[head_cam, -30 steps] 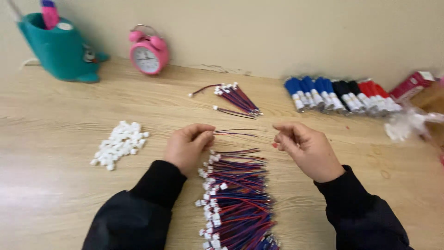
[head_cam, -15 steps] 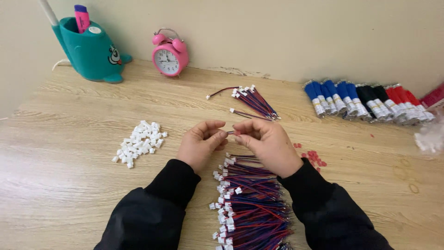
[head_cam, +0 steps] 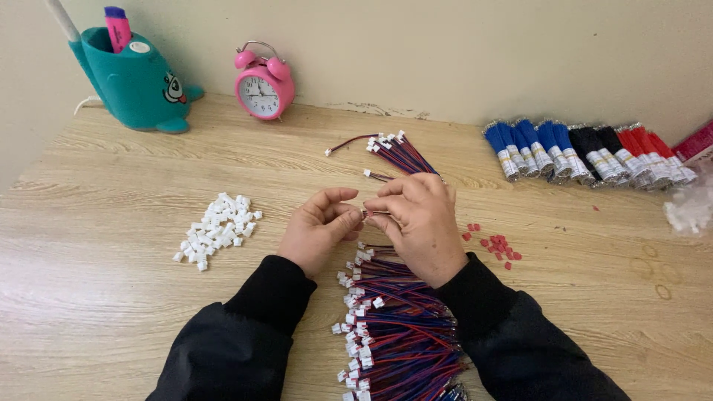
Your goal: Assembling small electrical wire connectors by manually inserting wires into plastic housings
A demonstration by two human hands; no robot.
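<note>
My left hand (head_cam: 318, 229) and my right hand (head_cam: 420, 223) meet at the fingertips over the middle of the wooden table (head_cam: 111, 297). Together they pinch a thin red and blue wire lead (head_cam: 373, 214) whose end sits between the fingers. Just below my wrists lies a large bundle of red and blue leads with white plugs (head_cam: 394, 334). A smaller bundle of similar leads (head_cam: 394, 152) rests beyond my hands. A pile of small white plastic housings (head_cam: 217, 227) lies left of my left hand.
A teal pen holder (head_cam: 134, 82) and a pink alarm clock (head_cam: 263, 87) stand at the back left. Bundles of blue, black and red pieces (head_cam: 587, 152) lie at the back right. Small red bits (head_cam: 496, 245) sit right of my right hand, and white pieces (head_cam: 691, 208) at the far right edge.
My hands were apart a second ago, each at one end of a lead. They have come together and now pinch it at one point. The view has shifted slightly.
</note>
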